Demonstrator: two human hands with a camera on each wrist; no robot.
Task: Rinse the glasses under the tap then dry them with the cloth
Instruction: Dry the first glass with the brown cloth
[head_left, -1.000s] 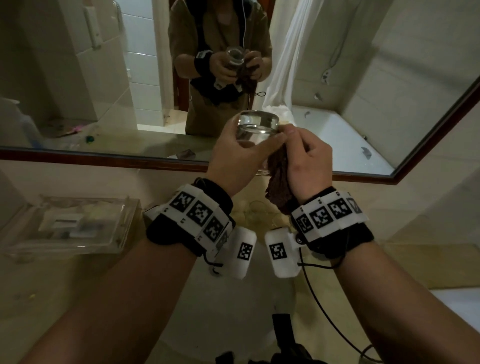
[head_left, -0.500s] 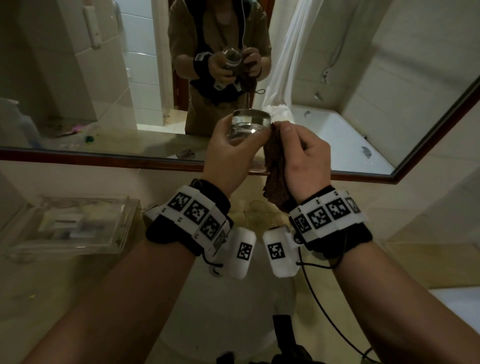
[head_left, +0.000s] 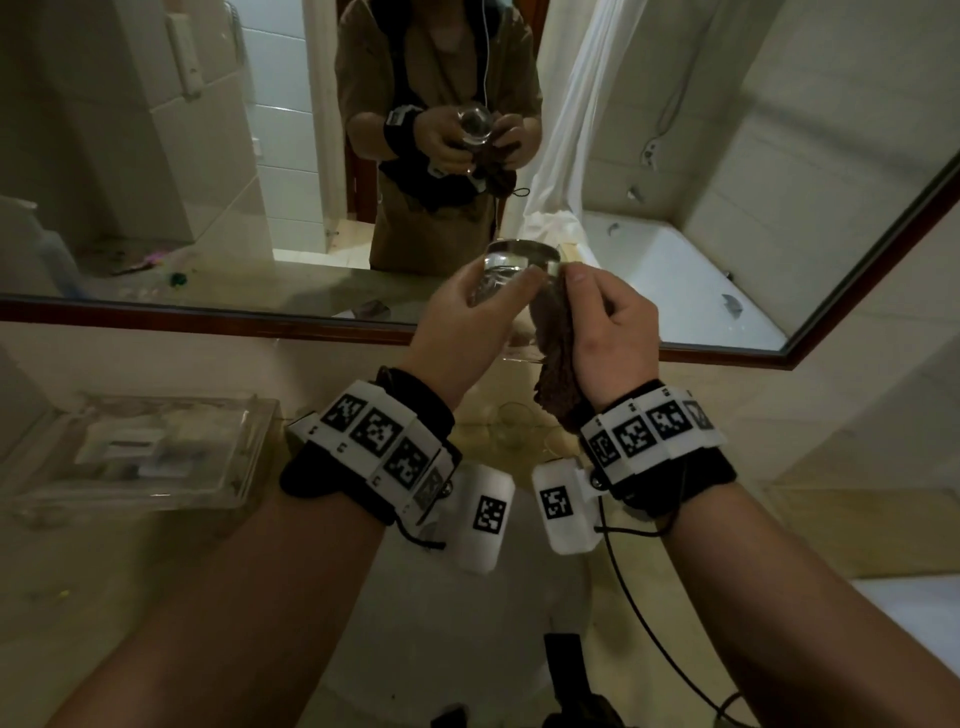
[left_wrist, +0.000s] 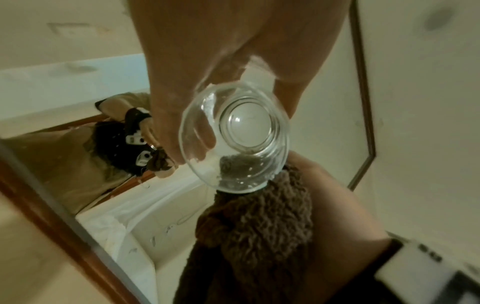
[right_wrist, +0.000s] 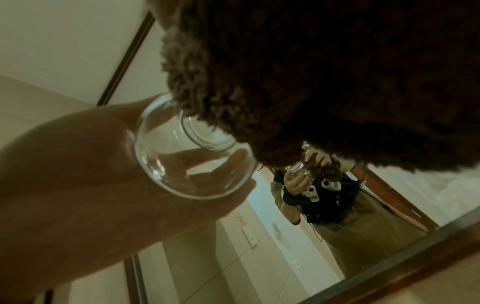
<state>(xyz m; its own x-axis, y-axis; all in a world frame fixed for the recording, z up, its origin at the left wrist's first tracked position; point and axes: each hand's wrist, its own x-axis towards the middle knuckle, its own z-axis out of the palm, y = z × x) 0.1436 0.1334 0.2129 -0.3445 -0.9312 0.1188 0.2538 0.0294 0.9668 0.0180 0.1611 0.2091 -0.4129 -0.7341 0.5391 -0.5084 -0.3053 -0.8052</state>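
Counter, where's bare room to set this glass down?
Bare counter shows right of the right hand, bordered by the wall; another patch lies in front of the clear tray. Crowded behind the wrists, where other glasses stand.

Glass in left hand, cloth touching its right, seemingly its rim

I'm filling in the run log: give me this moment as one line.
stage: drying | left hand: holds glass | right hand: presses brown cloth to glass side | over sink, before mirror
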